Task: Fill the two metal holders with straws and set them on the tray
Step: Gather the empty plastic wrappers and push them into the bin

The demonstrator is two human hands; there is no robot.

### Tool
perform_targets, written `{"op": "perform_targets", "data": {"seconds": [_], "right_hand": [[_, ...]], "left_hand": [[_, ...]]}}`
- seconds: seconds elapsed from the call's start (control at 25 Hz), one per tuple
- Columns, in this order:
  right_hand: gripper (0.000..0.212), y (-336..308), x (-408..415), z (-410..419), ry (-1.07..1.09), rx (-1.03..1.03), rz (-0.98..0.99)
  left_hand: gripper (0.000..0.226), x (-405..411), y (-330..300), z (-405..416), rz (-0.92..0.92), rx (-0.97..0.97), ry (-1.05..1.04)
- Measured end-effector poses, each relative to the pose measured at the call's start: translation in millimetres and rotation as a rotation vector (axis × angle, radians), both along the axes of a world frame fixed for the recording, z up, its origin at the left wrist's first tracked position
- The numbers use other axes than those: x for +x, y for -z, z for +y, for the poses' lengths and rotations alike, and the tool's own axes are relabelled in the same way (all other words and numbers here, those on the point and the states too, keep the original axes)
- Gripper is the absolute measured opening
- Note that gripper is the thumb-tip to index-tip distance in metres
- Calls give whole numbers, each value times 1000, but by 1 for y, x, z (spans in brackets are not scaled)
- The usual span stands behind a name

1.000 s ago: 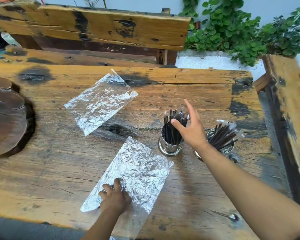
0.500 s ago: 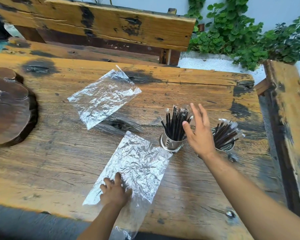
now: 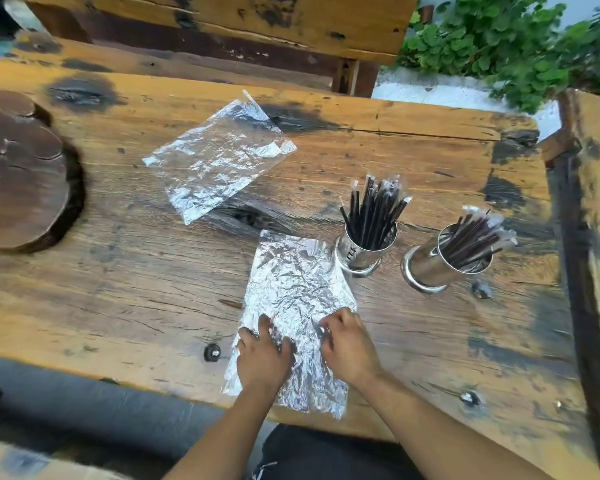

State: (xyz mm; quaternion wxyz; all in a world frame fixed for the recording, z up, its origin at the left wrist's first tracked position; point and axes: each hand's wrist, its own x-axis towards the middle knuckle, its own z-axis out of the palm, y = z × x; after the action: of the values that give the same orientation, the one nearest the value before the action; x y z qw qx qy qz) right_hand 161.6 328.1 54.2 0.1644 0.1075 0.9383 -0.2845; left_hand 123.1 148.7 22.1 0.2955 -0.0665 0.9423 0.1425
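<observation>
Two shiny metal holders stand on the wooden table, the left holder (image 3: pixel 361 252) and the right holder (image 3: pixel 433 265), each packed with black wrapped straws (image 3: pixel 374 209). A dark round wooden tray (image 3: pixel 18 171) lies at the far left. Both hands rest on the near end of an empty crinkled plastic bag (image 3: pixel 291 282) at the table's front edge. My left hand (image 3: pixel 262 355) presses on it with fingers spread. My right hand (image 3: pixel 350 344) pinches its right edge. Neither hand touches a holder.
A second empty plastic bag (image 3: pixel 215 157) lies flat further back, left of the holders. A wooden bench (image 3: pixel 222 26) runs along the far side, another bench (image 3: pixel 596 237) along the right. Green plants (image 3: pixel 499 39) grow at the back right.
My right hand has left the straws in the left holder and come down onto the near plastic bag beside my left hand. The view has shifted left and closer.
</observation>
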Motion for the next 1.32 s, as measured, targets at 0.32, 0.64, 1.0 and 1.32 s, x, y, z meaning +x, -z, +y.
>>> {"op": "perform_targets", "data": {"seconds": [0.32,0.64,1.0,1.32], "right_hand": [[74,15,-45,-31,-183,89,-157],[80,25,-84,-64,57,212,-228],[90,52,-94,-120,489,289,-438],[87,51,-125,-124,625,329,-452]], "left_hand": [[52,-34,-15,-37,123,-104,-4],[41,-211,-15,-70,196,-38,239],[67,-464,12,-61,198,-97,554],[92,-509,39,-33,132,-156,710]]}}
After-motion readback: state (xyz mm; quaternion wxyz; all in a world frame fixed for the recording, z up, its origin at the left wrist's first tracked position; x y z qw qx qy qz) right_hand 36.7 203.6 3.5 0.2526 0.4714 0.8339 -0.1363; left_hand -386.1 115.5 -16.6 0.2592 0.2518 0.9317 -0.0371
